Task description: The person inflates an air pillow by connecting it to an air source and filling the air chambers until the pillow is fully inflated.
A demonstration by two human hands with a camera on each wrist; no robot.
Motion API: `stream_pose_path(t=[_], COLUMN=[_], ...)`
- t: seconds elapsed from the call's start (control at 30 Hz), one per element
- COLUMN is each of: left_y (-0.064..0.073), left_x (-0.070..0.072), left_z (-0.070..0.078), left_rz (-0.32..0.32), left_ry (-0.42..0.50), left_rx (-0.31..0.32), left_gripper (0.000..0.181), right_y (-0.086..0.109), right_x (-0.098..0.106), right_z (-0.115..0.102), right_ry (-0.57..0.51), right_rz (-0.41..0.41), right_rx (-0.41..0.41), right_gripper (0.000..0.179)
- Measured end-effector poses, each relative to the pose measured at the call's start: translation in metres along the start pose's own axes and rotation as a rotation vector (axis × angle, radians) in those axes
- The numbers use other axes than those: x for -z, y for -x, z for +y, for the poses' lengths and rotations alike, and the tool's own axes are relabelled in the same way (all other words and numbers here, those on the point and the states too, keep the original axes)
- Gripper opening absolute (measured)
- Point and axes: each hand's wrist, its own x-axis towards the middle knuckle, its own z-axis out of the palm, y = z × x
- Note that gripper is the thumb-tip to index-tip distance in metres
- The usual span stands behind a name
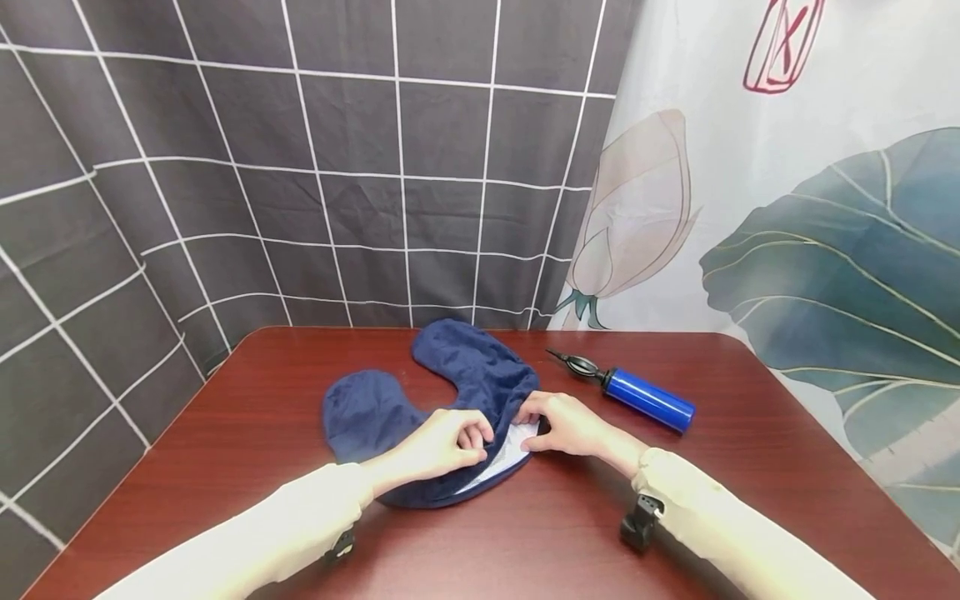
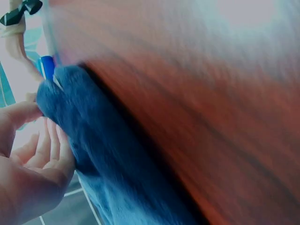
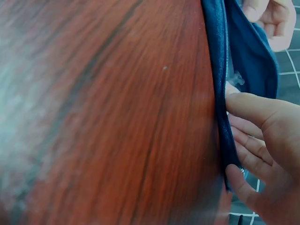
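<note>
A navy U-shaped neck pillow (image 1: 367, 408) lies on the table, its zipper (image 3: 227, 47) undone along the near curved edge. Through the gap shows whitish inner material (image 1: 516, 446), and a small clear plastic piece (image 3: 238, 78) pokes out. My left hand (image 1: 450, 442) has its fingers curled at the upper lip of the gap, thumb against the plush fabric; its fingertips are partly hidden. At the right end of the gap, my right hand (image 1: 566, 423) grips the edge, fingers partly inside the cover and thumb toward the near side.
Behind the right hand lies a blue hand pump (image 1: 648, 398) with a black nozzle pointing to the back left. The reddish-brown table (image 1: 247, 400) ends at a grey grid curtain (image 1: 337, 200) and a floral curtain (image 1: 652, 250). Dark wrist cameras (image 1: 641, 523) sit at both cuffs.
</note>
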Motion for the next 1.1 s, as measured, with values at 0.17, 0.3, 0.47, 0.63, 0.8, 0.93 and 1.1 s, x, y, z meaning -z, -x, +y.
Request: stream_pose_path(t=[0.17, 0.3, 0.47, 0.63, 0.8, 0.93, 1.1], left_y=[-0.001, 0.000, 0.002, 0.004, 0.006, 0.006, 0.005], left_x=[0.008, 0.012, 0.017, 0.023, 0.027, 0.031, 0.037], left_z=[-0.008, -0.016, -0.023, -0.027, -0.035, -0.040, -0.046], left_rz=[0.103, 0.150, 0.145, 0.121, 0.064, 0.014, -0.069], left_ry=[-0.062, -0.085, -0.132, -0.156, -0.172, -0.168, -0.156], left_rx=[-0.032, -0.053, -0.107, -0.123, -0.134, -0.145, -0.143], left_gripper=[0.017, 0.021, 0.021, 0.020, 0.019, 0.019, 0.020], right_y=[0.000, 0.000, 0.001, 0.003, 0.005, 0.007, 0.009], right_x=[0.000, 0.000, 0.002, 0.001, 0.000, 0.000, 0.000], right_z=[-0.002, -0.006, -0.009, -0.013, -0.018, -0.021, -0.027], right_ry=[0.042, 0.071, 0.099, 0.101, 0.109, 0.120, 0.123], right_rz=[-0.013, -0.022, -0.022, -0.011, -0.004, 0.009, 0.009], right_rx=[-0.010, -0.020, -0.030, -0.051, -0.067, -0.068, -0.088], right_gripper=[0.028, 0.028, 0.028, 0.028, 0.028, 0.027, 0.028])
